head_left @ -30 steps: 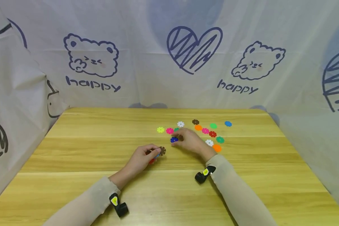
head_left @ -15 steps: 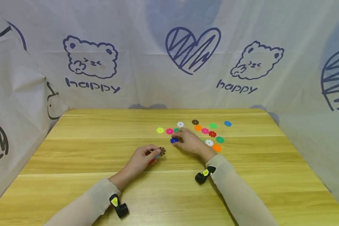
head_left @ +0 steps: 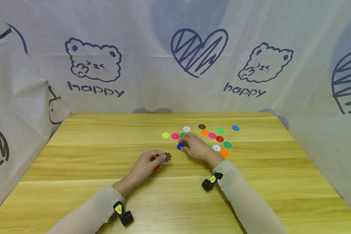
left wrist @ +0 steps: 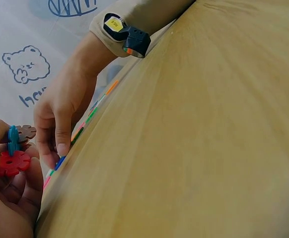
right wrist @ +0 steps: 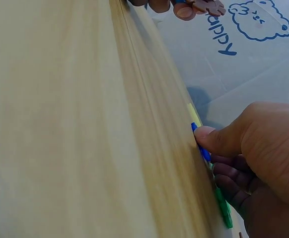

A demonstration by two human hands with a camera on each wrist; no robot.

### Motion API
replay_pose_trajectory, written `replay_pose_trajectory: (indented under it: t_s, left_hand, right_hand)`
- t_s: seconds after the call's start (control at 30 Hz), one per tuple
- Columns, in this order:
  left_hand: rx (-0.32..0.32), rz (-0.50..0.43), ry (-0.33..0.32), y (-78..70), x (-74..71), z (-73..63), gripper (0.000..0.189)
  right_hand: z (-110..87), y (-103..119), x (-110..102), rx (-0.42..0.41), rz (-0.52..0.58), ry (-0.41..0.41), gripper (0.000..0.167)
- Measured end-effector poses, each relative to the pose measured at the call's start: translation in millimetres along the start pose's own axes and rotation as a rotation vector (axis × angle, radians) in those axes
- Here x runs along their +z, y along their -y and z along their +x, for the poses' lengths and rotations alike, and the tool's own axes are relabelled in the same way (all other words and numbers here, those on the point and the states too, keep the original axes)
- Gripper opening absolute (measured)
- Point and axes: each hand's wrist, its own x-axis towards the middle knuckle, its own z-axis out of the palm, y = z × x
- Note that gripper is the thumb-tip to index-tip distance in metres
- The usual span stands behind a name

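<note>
My left hand [head_left: 148, 162] holds a small cluster of joined notched plastic discs just above the table. In the left wrist view the cluster shows a red disc [left wrist: 14, 163], a light blue disc [left wrist: 14, 141] and a brown disc [left wrist: 28, 132]; fingers hide part of it. To its right, my right hand [head_left: 196, 146] pinches a dark blue notched disc [head_left: 180, 147] at the table surface. The right wrist view has the thumb on this blue disc's [right wrist: 194, 129] edge. A green disc [right wrist: 224, 210] lies below the curled fingers there.
Several loose discs lie around the right hand, among them a yellow disc [head_left: 165, 135], a white disc [head_left: 186, 129], an orange disc [head_left: 224, 153] and a blue disc [head_left: 235, 128]. A printed cloth [head_left: 152, 81] hangs behind the wooden table [head_left: 175, 208].
The right fingers have drawn in around the dark blue disc, which has shifted very slightly toward me. The left hand and its joined discs stay nearly still.
</note>
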Motion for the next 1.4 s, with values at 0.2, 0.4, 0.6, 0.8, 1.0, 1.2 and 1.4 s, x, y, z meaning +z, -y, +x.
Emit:
replay_pose_trajectory:
  t_s: [0.2,0.4,0.6,0.8,1.0,1.2,1.4]
  left_hand:
    - [0.001,-0.002,0.0,-0.4,0.2,-0.3,0.022]
    - [0.001,-0.01,0.001,0.6,0.8,0.3,0.022]
    - [0.003,-0.013,0.0,0.0,0.6,0.3,0.023]
    - [-0.002,-0.02,-0.01,0.3,0.9,0.5,0.024]
    - [-0.013,-0.034,-0.015,0.7,0.5,0.5,0.024]
    - [-0.027,-0.087,-0.006,1.7,0.4,1.4,0.025]
    - [-0.057,-0.171,0.008,0.8,-0.2,1.6,0.025]
  right_hand:
    - [-0.8,0,0,0.015,0.026,-0.011,0.026]
    - [-1.3,0,-1,0.009,0.05,-0.01,0.025]
    - [-0.9,1,-2,0.01,0.105,-0.019,0.023]
    - [-2.5,3,-4,0.008,0.164,-0.025,0.015]
    - [-3.9,2,-5,0.008,0.178,-0.041,0.014]
    - [-6.4,2,-9,0.014,0.212,-0.065,0.015]
    - [-8.1,3,-11,0.022,0.294,-0.08,0.01]
